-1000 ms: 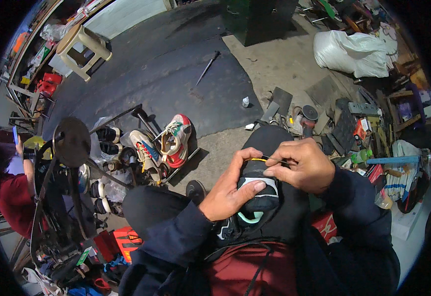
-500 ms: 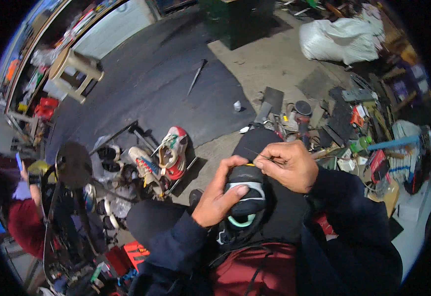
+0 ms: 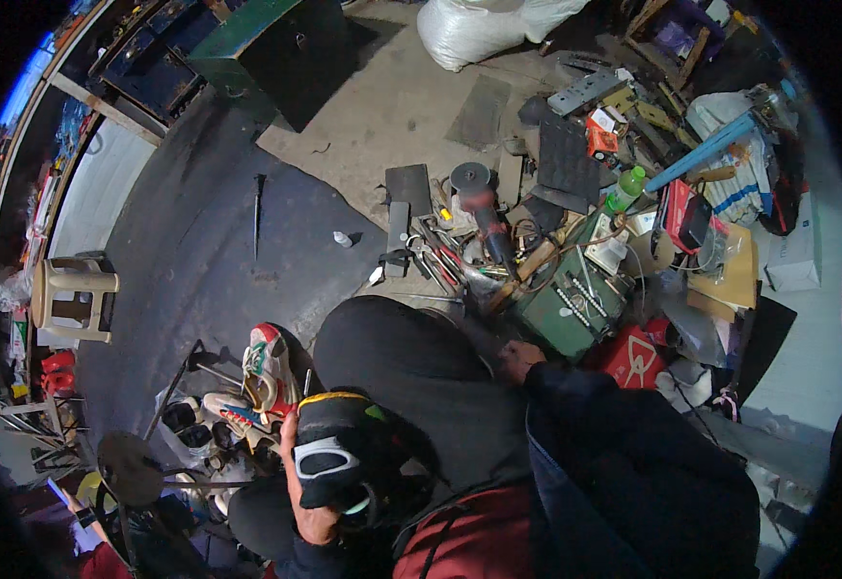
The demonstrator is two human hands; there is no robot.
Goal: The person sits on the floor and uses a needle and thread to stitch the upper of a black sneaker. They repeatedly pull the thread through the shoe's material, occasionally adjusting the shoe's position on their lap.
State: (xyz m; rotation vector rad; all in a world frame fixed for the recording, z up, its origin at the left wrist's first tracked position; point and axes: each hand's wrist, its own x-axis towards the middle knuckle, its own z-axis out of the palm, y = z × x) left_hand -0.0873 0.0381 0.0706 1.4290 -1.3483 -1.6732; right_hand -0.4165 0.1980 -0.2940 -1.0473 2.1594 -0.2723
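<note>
My left hand grips a black shoe on my lap. The shoe has a grey-white band, yellow edging near the top and a pale mint loop. My right hand is down beside my right knee, by a green metal box and a red bag. Its fingers are curled and partly in shadow; I cannot make out what they hold. A pair of cream, red and blue sneakers lies beyond my left hand.
An angle grinder, pliers, a green bottle and scrap pile lie ahead right. A plastic stool, black mat, green cabinet and white sack stand around. A metal shoe stand and a co-worker's hand are lower left.
My view has swung right. My right hand has left the shoe's top and moved down beside my knee. My left hand and the shoe have shifted left and lower in the picture.
</note>
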